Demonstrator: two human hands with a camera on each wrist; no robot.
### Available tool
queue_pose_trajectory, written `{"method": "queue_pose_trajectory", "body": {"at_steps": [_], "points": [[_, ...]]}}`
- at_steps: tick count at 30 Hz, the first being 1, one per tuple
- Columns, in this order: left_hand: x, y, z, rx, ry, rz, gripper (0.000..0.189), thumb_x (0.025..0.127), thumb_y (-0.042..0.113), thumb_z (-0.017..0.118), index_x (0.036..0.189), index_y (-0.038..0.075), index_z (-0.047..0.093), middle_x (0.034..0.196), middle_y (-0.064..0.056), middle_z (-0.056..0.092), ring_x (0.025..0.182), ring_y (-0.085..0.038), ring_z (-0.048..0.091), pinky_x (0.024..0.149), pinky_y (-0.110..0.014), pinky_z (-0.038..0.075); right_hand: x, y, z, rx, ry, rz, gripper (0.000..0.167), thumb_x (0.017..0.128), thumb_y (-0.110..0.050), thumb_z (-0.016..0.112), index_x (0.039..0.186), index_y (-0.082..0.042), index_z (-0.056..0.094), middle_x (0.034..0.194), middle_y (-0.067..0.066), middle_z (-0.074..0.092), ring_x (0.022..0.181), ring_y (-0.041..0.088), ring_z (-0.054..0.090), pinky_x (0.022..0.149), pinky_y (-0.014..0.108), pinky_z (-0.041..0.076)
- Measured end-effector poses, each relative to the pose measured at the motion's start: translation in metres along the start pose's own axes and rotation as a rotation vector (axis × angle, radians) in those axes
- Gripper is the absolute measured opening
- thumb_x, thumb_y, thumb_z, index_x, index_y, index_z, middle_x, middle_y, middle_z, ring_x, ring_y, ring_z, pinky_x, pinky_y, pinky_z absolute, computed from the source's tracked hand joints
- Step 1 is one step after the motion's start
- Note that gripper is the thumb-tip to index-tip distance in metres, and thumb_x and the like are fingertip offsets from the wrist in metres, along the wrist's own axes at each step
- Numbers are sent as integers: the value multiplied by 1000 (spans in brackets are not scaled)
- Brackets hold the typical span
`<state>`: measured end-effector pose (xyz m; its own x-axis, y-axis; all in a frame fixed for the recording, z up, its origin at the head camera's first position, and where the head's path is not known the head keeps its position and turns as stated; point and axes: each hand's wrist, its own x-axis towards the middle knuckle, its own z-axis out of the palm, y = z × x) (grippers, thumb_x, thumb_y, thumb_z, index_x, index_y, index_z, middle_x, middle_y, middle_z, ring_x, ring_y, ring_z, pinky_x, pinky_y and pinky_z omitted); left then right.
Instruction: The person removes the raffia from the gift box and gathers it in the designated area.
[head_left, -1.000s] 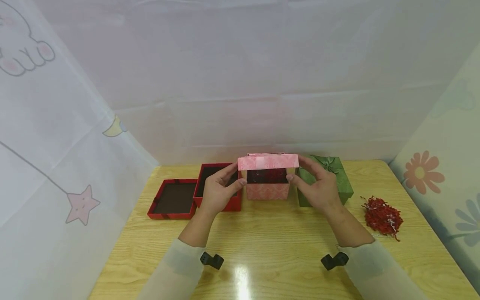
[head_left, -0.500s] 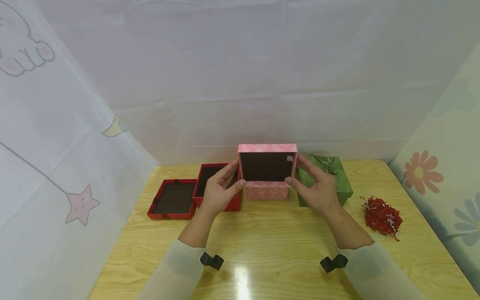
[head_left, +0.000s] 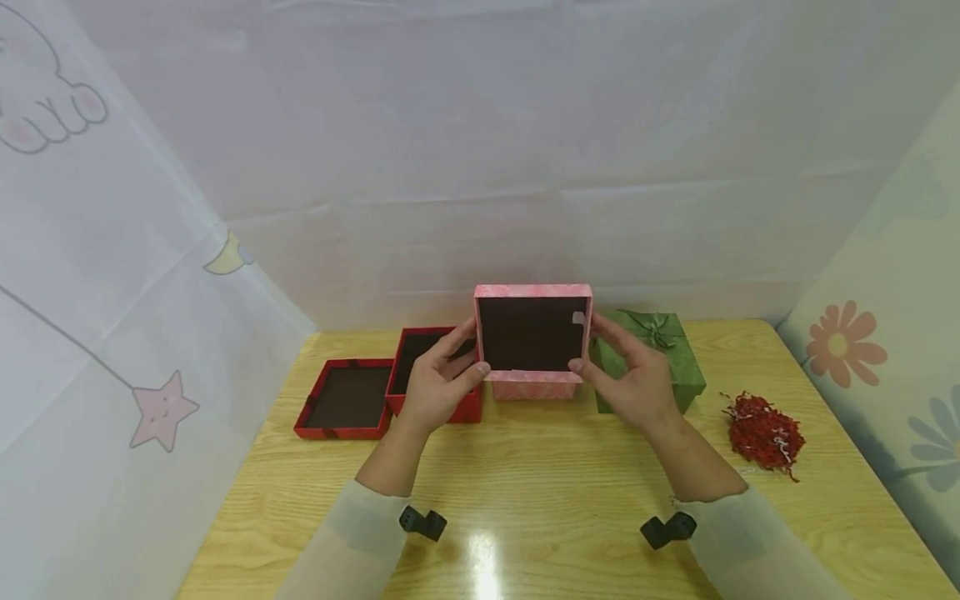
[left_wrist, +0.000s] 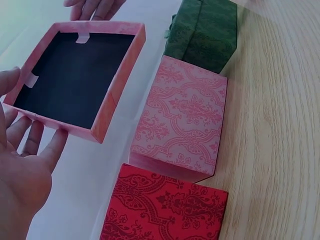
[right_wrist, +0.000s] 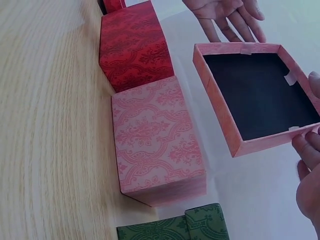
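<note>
Between my two hands a pink patterned box lid (head_left: 533,291) is held up on edge, its dark inside facing me. My left hand (head_left: 437,379) grips the lid's left side, thumb at the lower front corner. On the opposite side my right hand (head_left: 637,379) holds it the same way. Behind and below the lid stands the pink box (head_left: 534,391), mostly hidden by it in the head view. Both wrist views show the front of that pink box (left_wrist: 182,115) apart from the raised lid (right_wrist: 265,95), which has small pale tabs inside its rim.
Left of the pink box stands an open red box (head_left: 467,408), with its upturned red lid (head_left: 343,432) further left. A green box (head_left: 688,367) with a bow is on the right. Shredded red paper (head_left: 765,433) lies near the table's (head_left: 540,483) right edge. White cloth hangs behind.
The pink lid has tipped up from nearly level, so its dark inside now faces me and covers the pink box's opening. Both hands keep their hold; the boxes stay put.
</note>
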<state>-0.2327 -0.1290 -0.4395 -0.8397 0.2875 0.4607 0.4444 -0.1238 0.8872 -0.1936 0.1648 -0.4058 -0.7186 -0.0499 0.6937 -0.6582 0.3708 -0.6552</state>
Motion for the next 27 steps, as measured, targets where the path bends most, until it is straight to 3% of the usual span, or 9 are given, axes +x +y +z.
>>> {"method": "queue_pose_trajectory", "body": {"at_steps": [6, 8, 13, 21, 27], "points": [[-2, 1, -1, -33, -20, -49, 68, 95, -6, 71, 156, 8, 47, 160, -14, 45, 129, -51, 57, 93, -36, 58, 0, 4, -2, 149, -40, 3, 66, 75, 21, 81, 136, 14, 59, 130, 32, 65, 117, 53, 62, 101, 30, 54], [-3, 0, -2, -14, -23, -57, 67, 95, -6, 71, 156, 9, 48, 158, -14, 47, 127, -50, 59, 91, -35, 59, 0, 6, -2, 214, -55, 12, 67, 75, 24, 79, 137, 16, 57, 132, 35, 62, 119, 56, 59, 96, 39, 57], [-3, -1, -4, 17, -35, -73, 68, 95, -4, 71, 157, 11, 48, 156, -15, 50, 124, -48, 61, 89, -34, 60, -1, 6, -2, 275, -73, 25, 68, 76, 26, 76, 139, 17, 54, 134, 37, 60, 123, 57, 56, 91, 53, 55], [-5, 0, -9, 75, -58, -95, 75, 92, -3, 75, 158, 17, 47, 153, -12, 52, 119, -43, 64, 90, -31, 60, -2, 5, -5, 238, -109, 39, 71, 75, 24, 79, 141, 16, 53, 134, 37, 59, 114, 53, 64, 90, 30, 59], [-4, 0, -14, 70, -97, -54, 85, 86, -2, 83, 160, 14, 43, 161, -10, 44, 134, -34, 53, 104, -33, 52, -7, 20, -5, 251, -145, 44, 81, 71, 25, 82, 144, 15, 50, 137, 38, 57, 103, 59, 66, 91, 26, 58]]}}
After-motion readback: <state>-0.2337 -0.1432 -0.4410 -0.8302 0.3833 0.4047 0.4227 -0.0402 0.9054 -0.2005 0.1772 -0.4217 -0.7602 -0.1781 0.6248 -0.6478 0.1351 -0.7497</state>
